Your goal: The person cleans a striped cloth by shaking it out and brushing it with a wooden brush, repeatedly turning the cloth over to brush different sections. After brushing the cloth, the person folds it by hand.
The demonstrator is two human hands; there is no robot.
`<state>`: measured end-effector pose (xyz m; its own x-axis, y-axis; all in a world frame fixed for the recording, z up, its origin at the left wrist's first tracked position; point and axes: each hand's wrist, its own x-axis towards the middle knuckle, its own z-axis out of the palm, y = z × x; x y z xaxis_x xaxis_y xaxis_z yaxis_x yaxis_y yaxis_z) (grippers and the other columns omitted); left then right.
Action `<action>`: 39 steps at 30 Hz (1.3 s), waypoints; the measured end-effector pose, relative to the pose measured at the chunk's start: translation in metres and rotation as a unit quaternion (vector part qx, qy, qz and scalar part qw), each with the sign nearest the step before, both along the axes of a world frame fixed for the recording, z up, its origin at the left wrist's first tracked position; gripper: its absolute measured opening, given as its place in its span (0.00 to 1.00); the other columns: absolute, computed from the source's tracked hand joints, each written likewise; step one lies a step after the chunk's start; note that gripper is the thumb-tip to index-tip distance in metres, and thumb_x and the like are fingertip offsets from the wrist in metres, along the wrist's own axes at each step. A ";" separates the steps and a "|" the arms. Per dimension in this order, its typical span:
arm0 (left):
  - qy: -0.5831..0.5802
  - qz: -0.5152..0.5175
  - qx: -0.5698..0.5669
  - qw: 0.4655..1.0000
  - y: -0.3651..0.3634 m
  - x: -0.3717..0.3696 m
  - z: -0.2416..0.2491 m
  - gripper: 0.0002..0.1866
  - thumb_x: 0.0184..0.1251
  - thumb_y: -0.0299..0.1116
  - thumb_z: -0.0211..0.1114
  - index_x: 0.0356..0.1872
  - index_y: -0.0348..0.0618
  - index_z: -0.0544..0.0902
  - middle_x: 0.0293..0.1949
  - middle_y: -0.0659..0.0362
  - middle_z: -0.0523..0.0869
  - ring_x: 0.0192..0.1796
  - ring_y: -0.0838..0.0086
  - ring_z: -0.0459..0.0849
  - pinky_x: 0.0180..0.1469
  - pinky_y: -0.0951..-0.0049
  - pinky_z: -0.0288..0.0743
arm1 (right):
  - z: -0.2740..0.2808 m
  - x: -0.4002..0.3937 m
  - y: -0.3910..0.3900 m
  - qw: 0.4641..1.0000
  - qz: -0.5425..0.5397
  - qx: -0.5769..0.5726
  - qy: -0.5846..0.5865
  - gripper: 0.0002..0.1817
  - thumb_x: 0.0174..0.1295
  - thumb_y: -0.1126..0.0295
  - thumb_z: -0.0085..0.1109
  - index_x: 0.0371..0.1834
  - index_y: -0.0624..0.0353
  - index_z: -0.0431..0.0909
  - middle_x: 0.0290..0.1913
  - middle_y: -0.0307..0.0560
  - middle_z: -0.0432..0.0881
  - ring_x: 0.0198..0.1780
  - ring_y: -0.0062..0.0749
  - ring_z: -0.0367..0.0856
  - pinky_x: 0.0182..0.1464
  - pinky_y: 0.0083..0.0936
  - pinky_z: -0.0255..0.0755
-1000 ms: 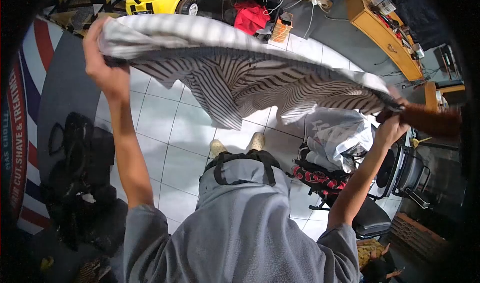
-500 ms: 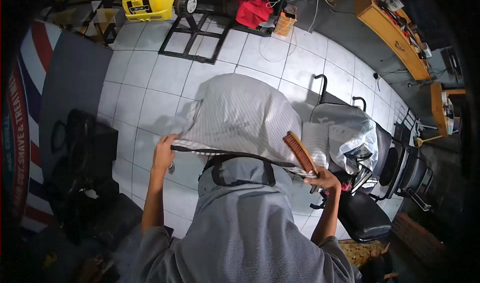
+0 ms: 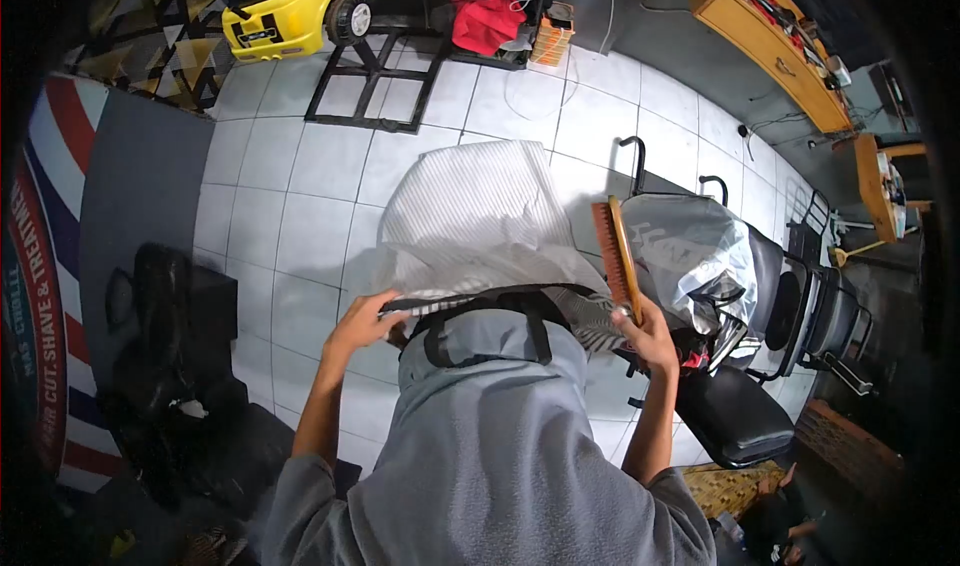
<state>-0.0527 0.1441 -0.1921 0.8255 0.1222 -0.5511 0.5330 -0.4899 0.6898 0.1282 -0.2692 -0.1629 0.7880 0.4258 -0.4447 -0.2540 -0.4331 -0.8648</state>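
Observation:
A pale striped cape [image 3: 480, 201] with a dark edge hangs spread out in front of my waist, above the tiled floor. My left hand [image 3: 362, 322] pinches its edge at the left corner. My right hand [image 3: 651, 337] is closed round the lower end of a brush [image 3: 622, 261] with a wooden back and reddish-brown bristles, which points up and away. The cape's right corner lies at the fingers of that same hand.
A black barber chair [image 3: 735, 416] with a clear plastic cover [image 3: 690, 251] stands close on my right. A black metal frame [image 3: 375, 81] and a yellow toy car [image 3: 290, 16] are ahead. Dark seats [image 3: 165, 336] stand left. Wooden shelves [image 3: 770, 46] line the right wall.
My left hand has moved right, toward my body, with the cape's edge. The cape has lost its billow and narrowed. The brush has turned more upright, and my right hand has risen slightly.

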 end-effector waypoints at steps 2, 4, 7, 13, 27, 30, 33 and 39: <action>-0.152 -0.011 0.091 0.984 0.002 -0.008 -0.031 0.15 0.53 0.28 0.63 0.42 0.32 0.77 0.40 0.46 0.79 0.42 0.53 0.79 0.45 0.65 0.72 | -0.010 -0.004 0.014 0.990 -0.015 -0.083 -0.114 0.15 0.57 0.69 0.61 0.41 0.68 0.74 0.26 0.37 0.72 0.29 0.19 0.66 0.32 0.19 0.65; -0.247 0.017 0.136 0.959 -0.004 0.008 -0.031 0.13 0.53 0.26 0.61 0.40 0.31 0.78 0.39 0.45 0.78 0.41 0.51 0.79 0.46 0.64 0.72 | -0.015 -0.004 0.040 0.984 -0.093 -0.065 -0.141 0.13 0.56 0.70 0.61 0.38 0.68 0.74 0.23 0.39 0.71 0.28 0.18 0.65 0.31 0.20 0.64; -0.225 0.106 0.129 0.960 -0.015 0.041 -0.028 0.13 0.57 0.23 0.57 0.45 0.35 0.75 0.37 0.47 0.78 0.37 0.56 0.81 0.41 0.64 0.75 | -0.013 0.003 0.072 0.980 -0.137 -0.062 -0.128 0.12 0.56 0.69 0.60 0.38 0.68 0.74 0.24 0.39 0.73 0.27 0.18 0.65 0.31 0.19 0.64; 0.020 0.282 -0.482 0.829 -0.084 0.093 0.035 0.16 0.65 0.23 0.54 0.52 0.48 0.65 0.36 0.56 0.78 0.34 0.72 0.81 0.29 0.72 0.78 | 0.016 -0.017 0.138 0.995 -0.092 0.014 -0.034 0.12 0.56 0.70 0.60 0.40 0.65 0.76 0.26 0.43 0.75 0.30 0.24 0.70 0.33 0.24 0.66; -0.014 0.368 -0.556 0.745 -0.110 0.089 0.014 0.17 0.60 0.25 0.60 0.51 0.39 0.72 0.44 0.58 0.80 0.44 0.72 0.81 0.46 0.70 0.77 | 0.026 -0.048 0.141 0.984 0.080 0.057 -0.147 0.10 0.57 0.73 0.57 0.39 0.66 0.75 0.24 0.49 0.74 0.26 0.35 0.75 0.30 0.28 0.68; -0.036 0.330 -0.540 0.773 -0.110 0.086 0.010 0.19 0.57 0.19 0.54 0.53 0.38 0.71 0.43 0.58 0.80 0.44 0.71 0.81 0.47 0.69 0.77 | 0.024 -0.046 0.141 0.999 0.018 0.042 -0.022 0.11 0.60 0.69 0.55 0.40 0.67 0.75 0.19 0.48 0.71 0.23 0.32 0.73 0.29 0.31 0.68; -0.041 0.368 -0.555 0.744 -0.111 0.087 0.003 0.22 0.53 0.16 0.51 0.53 0.37 0.71 0.43 0.57 0.80 0.43 0.69 0.81 0.46 0.68 0.77 | 0.036 -0.040 0.140 0.996 0.017 0.037 0.075 0.15 0.62 0.66 0.54 0.43 0.68 0.73 0.19 0.47 0.71 0.23 0.26 0.73 0.27 0.28 0.67; -0.079 0.396 -0.562 0.722 -0.092 0.087 -0.014 0.26 0.45 0.18 0.47 0.51 0.39 0.71 0.42 0.55 0.80 0.43 0.67 0.80 0.48 0.66 0.77 | -0.012 -0.043 0.128 0.996 -0.001 0.010 -0.083 0.18 0.64 0.60 0.51 0.45 0.68 0.70 0.24 0.51 0.73 0.28 0.30 0.74 0.33 0.32 0.69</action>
<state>0.0341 0.0520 -0.2059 0.8053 0.1385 -0.5765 0.2109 0.8419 0.4968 0.0852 -0.1411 -0.1747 0.8512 0.4312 -0.2991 -0.1076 -0.4144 -0.9037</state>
